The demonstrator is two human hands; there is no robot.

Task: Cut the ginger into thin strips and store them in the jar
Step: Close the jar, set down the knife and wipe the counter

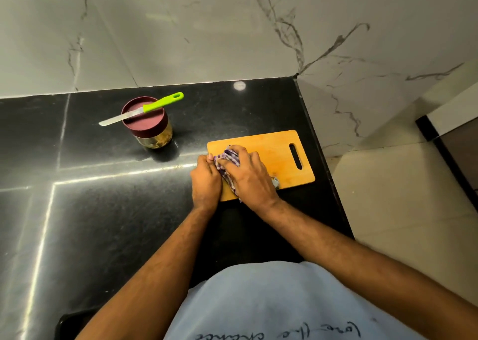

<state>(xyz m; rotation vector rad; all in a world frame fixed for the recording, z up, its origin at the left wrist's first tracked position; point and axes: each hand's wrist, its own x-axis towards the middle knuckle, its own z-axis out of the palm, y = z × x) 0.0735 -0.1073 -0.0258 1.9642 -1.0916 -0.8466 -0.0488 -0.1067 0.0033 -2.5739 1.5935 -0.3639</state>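
Black stone counter (108, 210) with pale seam lines, white marble wall (207, 29) with grey veins behind it. Beige floor tiles (403, 210) to the right. Light blue shirt (271, 301) with dark handwriting at frame bottom.

Black granite counter (103, 210), white veined marble wall (207, 29), pale floor tiles (401, 197).
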